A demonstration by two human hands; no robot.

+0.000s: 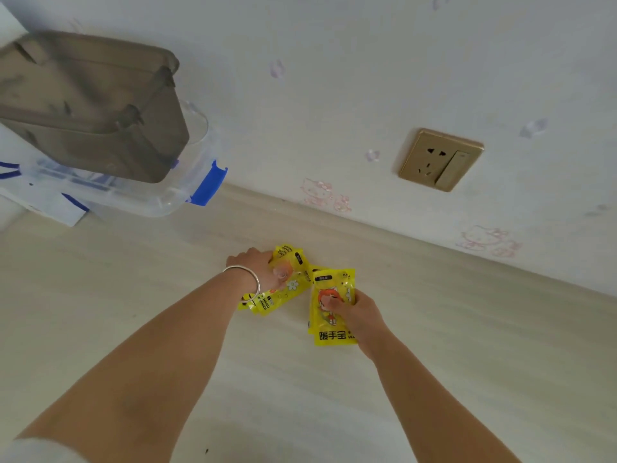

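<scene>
While both bare forearms stretch forward over the pale wood-grain floor (467, 355), each of the hands grips flat, glossy yellow plastic packets that lie close to where the floor meets the wall.

The right hand (360, 312), slightly nearer the person, holds a yellow packet with an orange-haired cartoon figure (330, 329). Its thumb presses on the front and its fingers curl round the right edge. This packet's long axis runs from the person towards the wall. Bold characters along its near end read "暖手宝", and a cut-off "WA" shows beside them.

Just to its left, the left hand (263, 270), with a silver bangle (255, 282) on the wrist, pinches a small bundle of yellow packets with a white flower print (295, 285). The bundle slants from near-left to far-right, and "HAND WARMER" can be read on it. The corner of another yellow packet (317, 270) shows between the two handfuls.

Farther off stands a white wall papered with faint pink cartoon cats (317, 192), which carries a gold socket plate with a switch (440, 160). At the far left, a smoky grey-brown plastic lidded box (90, 105) sits on a clear plastic box with blue clips (140, 198).
</scene>
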